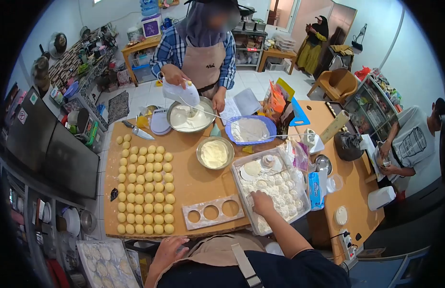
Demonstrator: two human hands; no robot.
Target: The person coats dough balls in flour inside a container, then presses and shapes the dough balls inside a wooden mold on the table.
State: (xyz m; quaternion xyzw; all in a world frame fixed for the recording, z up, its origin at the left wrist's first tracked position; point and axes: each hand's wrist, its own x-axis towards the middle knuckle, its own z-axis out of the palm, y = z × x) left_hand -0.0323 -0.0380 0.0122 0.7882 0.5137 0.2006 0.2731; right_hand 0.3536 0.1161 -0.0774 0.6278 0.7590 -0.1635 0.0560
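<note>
My right hand (262, 202) reaches into a white tray (306, 210) of flour and floured dough rounds (286, 191). Its fingers point down, bunched together at the flour; what they hold, if anything, is hidden. Close to the table's front edge, my left hand (170, 250) is empty, with fingers apart. Between the hands lies a floured board with three round holes (211, 212). Several rows of yellow dough balls (148, 188) cover the table's left side. A small white cup (268, 162) and a flat pale disc (252, 168) sit at the tray's far end.
Across the table, a person runs a hand mixer (181, 93) in a bowl of white cream (191, 120). Nearby are a knife (138, 130), a yellow-filled bowl (215, 153) and a blue basin of flour (250, 130). A cable crosses above the basin. Another person works at right.
</note>
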